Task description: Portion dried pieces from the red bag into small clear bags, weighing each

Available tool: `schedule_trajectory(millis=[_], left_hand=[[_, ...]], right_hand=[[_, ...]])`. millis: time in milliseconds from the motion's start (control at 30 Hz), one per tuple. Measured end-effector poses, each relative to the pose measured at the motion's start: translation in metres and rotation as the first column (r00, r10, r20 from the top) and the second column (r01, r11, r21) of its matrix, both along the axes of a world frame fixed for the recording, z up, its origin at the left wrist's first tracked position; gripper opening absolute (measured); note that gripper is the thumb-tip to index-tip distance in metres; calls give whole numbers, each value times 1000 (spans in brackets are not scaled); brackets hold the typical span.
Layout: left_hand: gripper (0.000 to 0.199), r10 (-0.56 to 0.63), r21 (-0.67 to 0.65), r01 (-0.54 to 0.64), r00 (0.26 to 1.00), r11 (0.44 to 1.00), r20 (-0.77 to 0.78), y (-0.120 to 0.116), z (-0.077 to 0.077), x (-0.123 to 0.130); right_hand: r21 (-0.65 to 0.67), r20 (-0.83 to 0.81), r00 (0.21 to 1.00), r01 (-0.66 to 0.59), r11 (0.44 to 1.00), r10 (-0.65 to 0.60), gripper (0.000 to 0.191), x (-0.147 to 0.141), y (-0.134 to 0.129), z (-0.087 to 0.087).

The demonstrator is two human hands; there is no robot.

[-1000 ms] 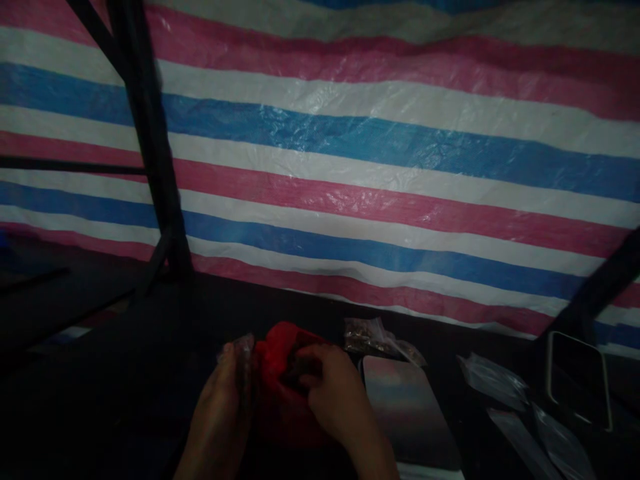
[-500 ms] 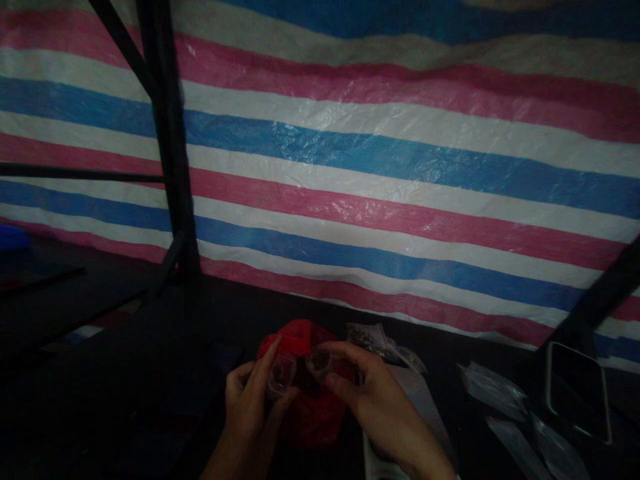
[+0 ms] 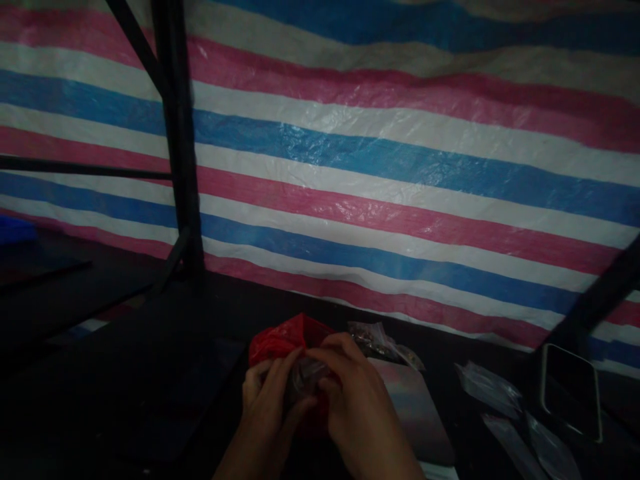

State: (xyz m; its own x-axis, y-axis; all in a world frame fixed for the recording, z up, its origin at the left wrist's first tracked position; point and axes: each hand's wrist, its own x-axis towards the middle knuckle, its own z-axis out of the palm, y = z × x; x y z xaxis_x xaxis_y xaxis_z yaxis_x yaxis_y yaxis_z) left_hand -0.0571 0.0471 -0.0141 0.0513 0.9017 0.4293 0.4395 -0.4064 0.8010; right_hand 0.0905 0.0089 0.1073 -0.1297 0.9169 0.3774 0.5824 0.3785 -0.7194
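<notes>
Right hand moved nearer left hand; clear cup between

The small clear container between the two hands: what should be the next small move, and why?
Perhaps steady the small clear container with the left hand before the right hand moves it. The left hand curls around it, the right hand is close at its other side, and the red bag shows below and behind, so a slip might drop it there.

Left hand and right hand meet at a clear container
A red bag sits behind; a phone lies well apart.
</notes>
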Motion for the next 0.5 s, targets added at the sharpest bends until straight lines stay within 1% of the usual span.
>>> schedule_trajectory(millis=[100, 167, 233, 300, 367, 433, 500], left_hand=[[47, 11, -11, -10, 998, 1000, 56, 2, -1, -3], [48, 14, -19, -13, 996, 1000, 93, 4, 1, -5], [48, 23, -28, -19, 989, 999, 145, 5, 5, -8], [48, 57, -28, -52, 977, 998, 203, 4, 13, -8], [49, 95, -18, -93, 963, 995, 253, 3, 20, -8], [51, 118, -11, -120, 955, 993, 273, 1, 25, -8], [54, 138, -20, -138, 958, 990, 253, 0, 25, -9]], right_hand=[[13, -29, 1000, -11, 1000, 11, 70, 1, 1, 1], [32, -71, 997, 6, 999, -4, 65, 3, 3, -1], [65, -112, 992, 68, 996, -60, 59, 6, 8, -3], [79, -114, 983, 152, 985, -142, 56, 8, 13, -7], [51, -81, 978, 194, 980, -190, 56, 9, 17, -12], [6, -81, 979, 189, 982, -188, 56, 7, 18, -15], [-32, -135, 978, 159, 987, -162, 46, 2, 15, -15]])
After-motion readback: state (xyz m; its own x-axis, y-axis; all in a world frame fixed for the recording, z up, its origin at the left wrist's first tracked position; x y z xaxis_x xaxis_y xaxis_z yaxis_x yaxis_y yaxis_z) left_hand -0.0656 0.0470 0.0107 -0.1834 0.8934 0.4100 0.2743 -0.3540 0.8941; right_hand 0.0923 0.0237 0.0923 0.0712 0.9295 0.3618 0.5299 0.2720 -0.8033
